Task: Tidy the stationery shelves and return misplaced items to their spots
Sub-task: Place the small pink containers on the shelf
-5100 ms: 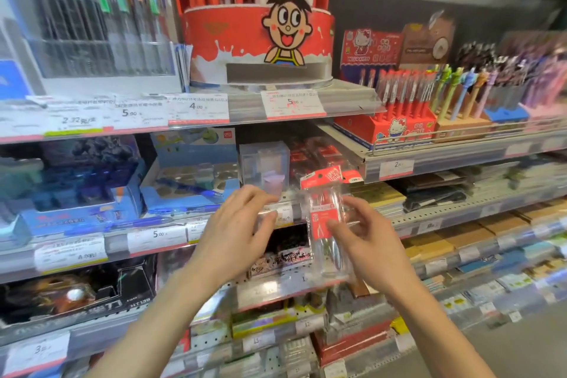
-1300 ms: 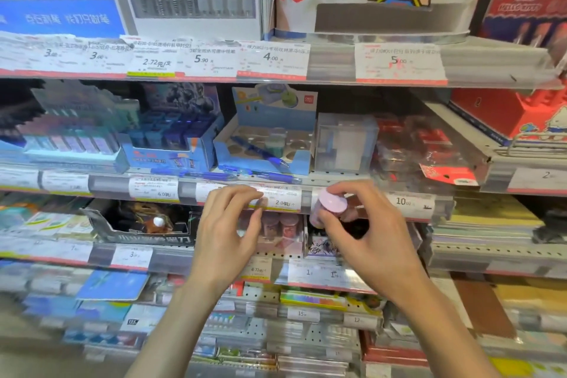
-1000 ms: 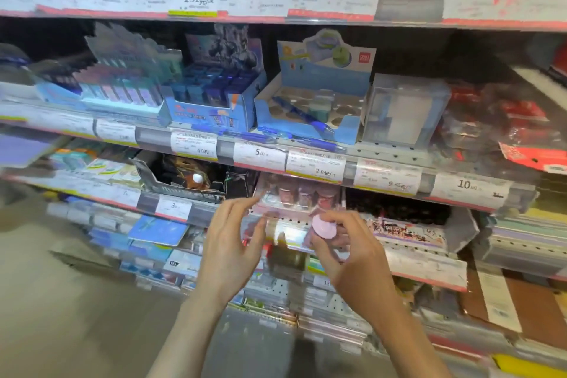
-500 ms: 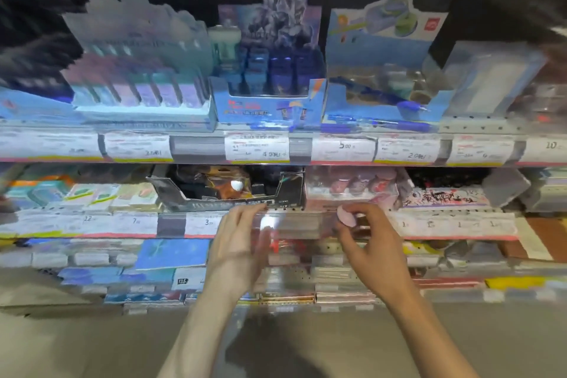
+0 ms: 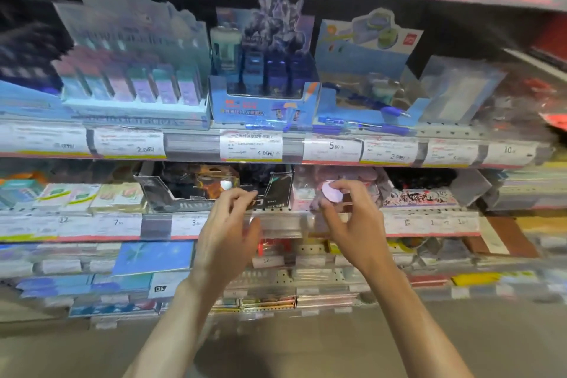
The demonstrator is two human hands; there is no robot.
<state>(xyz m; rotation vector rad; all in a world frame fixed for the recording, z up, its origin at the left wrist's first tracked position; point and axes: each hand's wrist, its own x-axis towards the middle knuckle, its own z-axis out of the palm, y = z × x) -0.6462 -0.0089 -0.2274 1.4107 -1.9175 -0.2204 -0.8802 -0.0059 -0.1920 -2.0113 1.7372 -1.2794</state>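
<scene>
Pink round cap (image 5: pixel 332 192) on a small item, pale lilac-pink, flat disc face tilted toward me; body under it is hidden by my fingers and blurred, can't tell the shape. It sits at the front lip of the middle shelf (image 5: pixel 429 221), just in front of a clear tray of similar pink items (image 5: pixel 334 176).

My right hand (image 5: pixel 352 218) holds it: thumb and forefinger curled and pinched on the cap's edges, other fingers loosely bent behind, wrist angled up from lower right. Forearm bare.

My left hand (image 5: pixel 228 230) is just beside it, to the left, apart from the pink item. Fingers bent forward, tips close together at the lower front edge of a black display box (image 5: pixel 214 190); whether they actually pinch the box edge or only touch it, can't tell, too blurred. Thumb spread out to the right, over the clear price rail (image 5: pixel 276 224).

Farther back, same shelf: pastel flat packs (image 5: pixel 92 196) on the left, a black-and-white printed box (image 5: pixel 420 193) right of the pink tray.

Shelf above: price tags (image 5: pixel 251 146) along the front edge, readable ones 4.0, 5.00, 2.0. Behind them a pale blue display of small pastel boxes (image 5: pixel 132 83), a blue carton with dark blue items (image 5: pixel 264 95), a light blue tray with blue pens (image 5: pixel 365 113) lying across it, a clear plastic box (image 5: pixel 454 89).

Below my hands: flat blue packs (image 5: pixel 153 256) and perforated shelf fronts, all motion-blurred.
</scene>
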